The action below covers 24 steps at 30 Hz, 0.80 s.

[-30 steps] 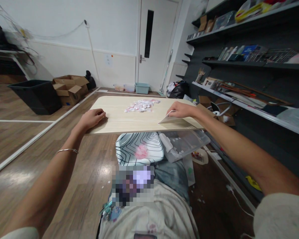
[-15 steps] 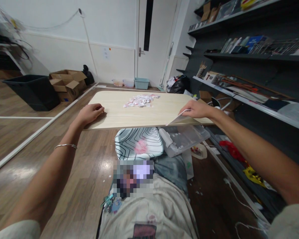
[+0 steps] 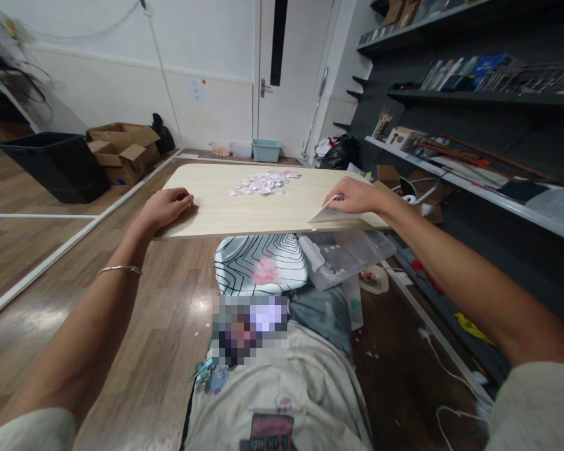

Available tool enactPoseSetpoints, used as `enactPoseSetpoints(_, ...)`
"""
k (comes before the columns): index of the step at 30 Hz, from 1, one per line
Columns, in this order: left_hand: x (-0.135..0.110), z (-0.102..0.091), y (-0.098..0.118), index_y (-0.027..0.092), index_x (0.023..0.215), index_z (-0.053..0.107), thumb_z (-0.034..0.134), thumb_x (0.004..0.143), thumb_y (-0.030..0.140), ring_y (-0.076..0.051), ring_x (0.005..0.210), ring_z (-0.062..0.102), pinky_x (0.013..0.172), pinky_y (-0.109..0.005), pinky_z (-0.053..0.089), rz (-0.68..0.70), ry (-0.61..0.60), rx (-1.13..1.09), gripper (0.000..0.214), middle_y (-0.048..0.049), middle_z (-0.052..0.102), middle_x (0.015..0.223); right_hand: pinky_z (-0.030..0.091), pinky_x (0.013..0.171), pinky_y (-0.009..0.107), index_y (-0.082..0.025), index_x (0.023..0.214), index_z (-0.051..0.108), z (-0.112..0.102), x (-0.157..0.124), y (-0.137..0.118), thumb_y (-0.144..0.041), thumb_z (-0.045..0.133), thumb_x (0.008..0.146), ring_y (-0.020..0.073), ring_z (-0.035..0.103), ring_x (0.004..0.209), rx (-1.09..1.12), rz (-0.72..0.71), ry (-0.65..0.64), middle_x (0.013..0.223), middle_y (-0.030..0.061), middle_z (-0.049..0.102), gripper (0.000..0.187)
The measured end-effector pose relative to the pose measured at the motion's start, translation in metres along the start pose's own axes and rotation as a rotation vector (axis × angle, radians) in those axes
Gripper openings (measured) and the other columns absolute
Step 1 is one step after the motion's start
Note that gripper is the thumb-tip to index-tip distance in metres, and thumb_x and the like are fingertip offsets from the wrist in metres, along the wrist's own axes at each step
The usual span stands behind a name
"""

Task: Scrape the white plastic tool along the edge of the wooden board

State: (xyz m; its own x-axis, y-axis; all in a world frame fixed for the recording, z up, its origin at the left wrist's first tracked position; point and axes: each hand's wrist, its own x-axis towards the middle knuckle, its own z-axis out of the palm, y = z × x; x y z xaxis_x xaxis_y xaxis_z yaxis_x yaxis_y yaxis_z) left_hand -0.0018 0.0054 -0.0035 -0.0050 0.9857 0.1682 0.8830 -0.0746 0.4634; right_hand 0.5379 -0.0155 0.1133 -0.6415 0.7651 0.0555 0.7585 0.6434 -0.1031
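Right of centre, the right hand (image 3: pixel 354 195) pinches a thin sheet (image 3: pixel 333 214), tilted apparently to bring its edge onto the surface (image 3: pixel 216 214); paper scraps (image 3: pixel 266 183) lie upper centre. The left hand's (image 3: pixel 166 206) grip is indeterminable.

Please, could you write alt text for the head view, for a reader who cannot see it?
A person's right hand holds a thin pale sheet, tilted over a light wood-grain tabletop, while the left hand is at the tabletop's left end. A heap of paper scraps lies farther back. Below the near edge, a clear plastic container shows.
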Motion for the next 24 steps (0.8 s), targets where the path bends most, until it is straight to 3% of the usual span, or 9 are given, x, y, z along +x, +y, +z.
enactPoseSetpoints(7,0.001,0.002,-0.003,0.023,0.110,0.091,0.064,0.102,0.063,-0.033,0.097,0.072,0.090,-0.042,0.056,-0.017,-0.002,-0.007,0.048,-0.0112,0.081,0.095,0.058,0.082,0.033,-0.021,0.103,0.107,-0.005,-0.026,0.003,-0.029,0.080,0.096,0.0263,0.084,0.086,0.087,0.043,-0.058,0.094,0.0107,0.097,0.028)
enactPoseSetpoints(12,0.003,0.002,-0.005,0.024,0.106,0.089,0.060,0.107,0.058,-0.033,0.097,0.073,0.092,-0.043,0.055,0.009,0.001,0.004,0.045,-0.0116,0.083,0.099,0.060,0.078,0.033,-0.020,0.082,0.099,0.019,-0.051,0.015,-0.026,0.084,0.091,0.0256,0.082,0.077,0.141,0.158,-0.223,0.080,0.0067,0.091,0.018)
enactPoseSetpoints(15,0.000,0.000,-0.001,0.020,0.112,0.090,0.058,0.112,0.056,-0.033,0.099,0.073,0.093,-0.042,0.055,0.009,-0.012,0.027,0.048,-0.0126,0.085,0.104,0.064,0.080,0.033,-0.022,0.080,0.097,0.021,-0.068,0.025,-0.020,0.082,0.093,0.0276,0.086,0.082,0.224,0.279,-0.079,0.088,0.0114,0.095,0.020)
enactPoseSetpoints(20,-0.007,-0.002,0.007,0.003,0.130,0.088,0.056,0.120,0.049,-0.028,0.104,0.067,0.095,-0.039,0.051,0.005,-0.030,0.043,0.057,-0.0187,0.091,0.120,0.063,0.088,0.036,-0.006,0.091,0.097,-0.009,-0.080,0.037,-0.006,0.069,0.103,0.0246,0.086,0.084,0.319,0.410,0.127,0.102,0.0266,0.096,0.030)
enactPoseSetpoints(24,-0.007,-0.002,0.007,0.004,0.130,0.090,0.056,0.119,0.048,-0.027,0.099,0.067,0.092,-0.037,0.049,-0.007,-0.042,0.045,0.056,-0.0171,0.092,0.120,0.067,0.083,0.037,-0.014,0.090,0.096,-0.018,-0.062,0.043,-0.014,0.079,0.091,0.0285,0.086,0.081,0.267,0.413,0.353,0.094,0.0165,0.095,0.017)
